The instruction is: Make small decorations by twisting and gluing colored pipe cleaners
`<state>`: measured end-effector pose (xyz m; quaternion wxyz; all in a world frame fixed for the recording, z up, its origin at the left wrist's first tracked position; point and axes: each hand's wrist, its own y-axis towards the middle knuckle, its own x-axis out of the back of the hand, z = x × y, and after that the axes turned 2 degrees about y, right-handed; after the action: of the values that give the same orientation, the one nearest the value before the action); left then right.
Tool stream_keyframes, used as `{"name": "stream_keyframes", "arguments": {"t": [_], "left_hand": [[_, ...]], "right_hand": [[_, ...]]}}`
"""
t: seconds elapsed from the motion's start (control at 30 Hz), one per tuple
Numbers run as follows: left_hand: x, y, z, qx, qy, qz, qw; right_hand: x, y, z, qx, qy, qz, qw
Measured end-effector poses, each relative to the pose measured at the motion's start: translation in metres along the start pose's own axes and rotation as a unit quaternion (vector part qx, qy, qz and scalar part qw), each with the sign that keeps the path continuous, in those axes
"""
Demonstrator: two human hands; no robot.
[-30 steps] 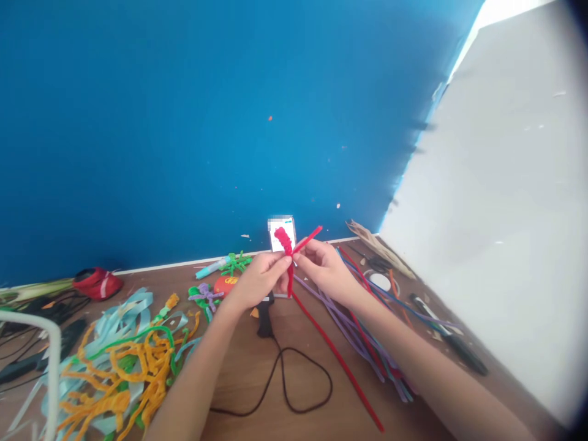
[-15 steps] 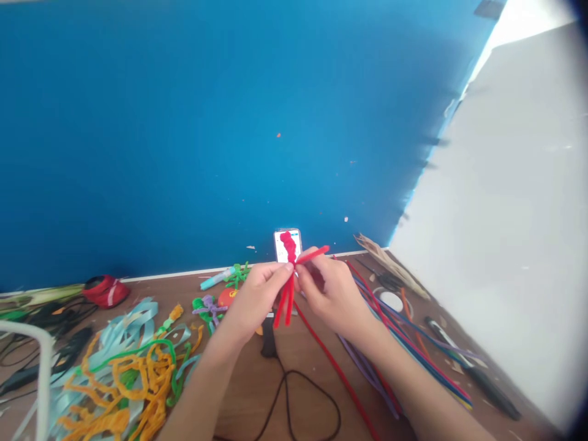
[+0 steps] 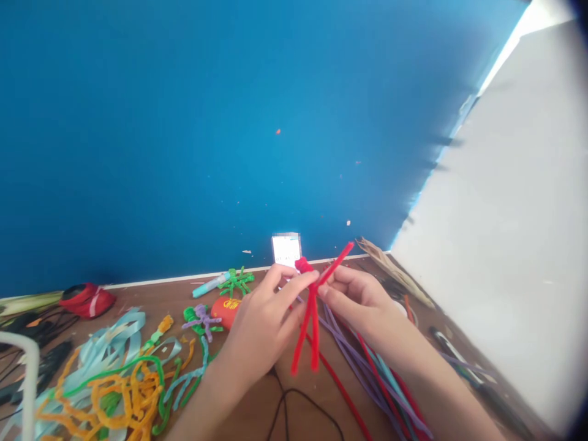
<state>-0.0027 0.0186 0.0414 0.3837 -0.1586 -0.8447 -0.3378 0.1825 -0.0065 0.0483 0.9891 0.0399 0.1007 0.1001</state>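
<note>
Both hands hold a figure of red pipe cleaners (image 3: 314, 327) above the desk. My left hand (image 3: 278, 312) is closed around its coiled upper part, with thumb and fingers pinching near the joint. One straight red end sticks up to the right, and two others hang down. My right hand (image 3: 361, 297) pinches the figure at the base of the raised end. Most of the coil is hidden behind my left fingers. Behind the hands, a phone (image 3: 285, 248) with a bright screen leans against the blue wall.
Orange pipe cleaners (image 3: 133, 398) and light blue ribbon (image 3: 124, 334) are heaped at left. Green (image 3: 237, 282) and purple (image 3: 202, 320) pipe-cleaner figures lie near a blue marker (image 3: 210, 285) and a red-orange object (image 3: 226, 311). Long loose pipe cleaners (image 3: 362, 361) and a black marker (image 3: 459, 358) lie at right.
The red figure has moved right and closer to me, and its coiled top has tipped behind my left hand. My left hand now covers more of it.
</note>
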Motion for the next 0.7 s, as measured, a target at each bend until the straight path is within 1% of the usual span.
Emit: {"name": "stream_keyframes", "arguments": {"t": [0.07,0.1,0.13,0.17,0.23,0.27,0.33,0.37,0.4,0.47,0.5,0.53,0.57,0.6,0.67,0.7], "left_hand": [[-0.001,-0.001,0.005,0.001,0.038,-0.008,0.999],[-0.002,-0.002,0.007,0.003,0.038,-0.015,0.999],[-0.003,-0.002,0.008,0.010,0.022,-0.015,1.000],[-0.005,-0.003,0.009,0.021,-0.012,-0.026,0.999],[-0.011,-0.002,0.009,0.082,-0.094,-0.026,0.992],[-0.014,-0.002,0.010,0.128,-0.134,-0.028,0.982],[-0.022,-0.001,0.010,0.220,-0.230,-0.022,0.948],[-0.025,-0.002,0.011,0.260,-0.297,0.002,0.919],[-0.027,-0.003,0.011,0.286,-0.364,0.015,0.886],[-0.030,-0.005,0.012,0.334,-0.455,0.005,0.826],[-0.029,-0.006,0.012,0.349,-0.481,0.004,0.804],[-0.028,-0.007,0.012,0.357,-0.492,0.001,0.794],[-0.026,-0.007,0.011,0.360,-0.486,0.001,0.796],[-0.024,-0.007,0.011,0.353,-0.465,0.006,0.812],[-0.018,-0.005,0.011,0.314,-0.379,0.013,0.870],[-0.015,-0.003,0.011,0.280,-0.323,0.011,0.904]], "right_hand": [[-0.003,0.004,-0.009,-0.010,-0.001,0.017,1.000],[-0.004,0.006,-0.013,-0.011,-0.006,0.028,1.000],[-0.006,0.007,-0.016,-0.004,-0.011,0.038,0.999],[-0.008,0.007,-0.019,0.005,-0.025,0.044,0.999],[-0.011,0.006,-0.024,0.019,-0.079,0.032,0.996],[-0.012,0.005,-0.026,0.029,-0.121,0.020,0.992],[-0.012,0.003,-0.028,0.058,-0.225,0.000,0.973],[-0.012,0.001,-0.029,0.078,-0.277,-0.003,0.958],[-0.012,0.000,-0.029,0.102,-0.323,0.004,0.941],[-0.010,-0.001,-0.029,0.147,-0.384,0.031,0.911],[-0.010,-0.002,-0.028,0.160,-0.398,0.045,0.902],[-0.010,-0.002,-0.027,0.166,-0.401,0.055,0.899],[-0.010,-0.002,-0.026,0.162,-0.396,0.059,0.902],[-0.010,-0.003,-0.026,0.150,-0.383,0.055,0.910],[-0.011,-0.002,-0.027,0.116,-0.342,0.038,0.932],[-0.012,-0.002,-0.028,0.098,-0.317,0.031,0.943]]}}
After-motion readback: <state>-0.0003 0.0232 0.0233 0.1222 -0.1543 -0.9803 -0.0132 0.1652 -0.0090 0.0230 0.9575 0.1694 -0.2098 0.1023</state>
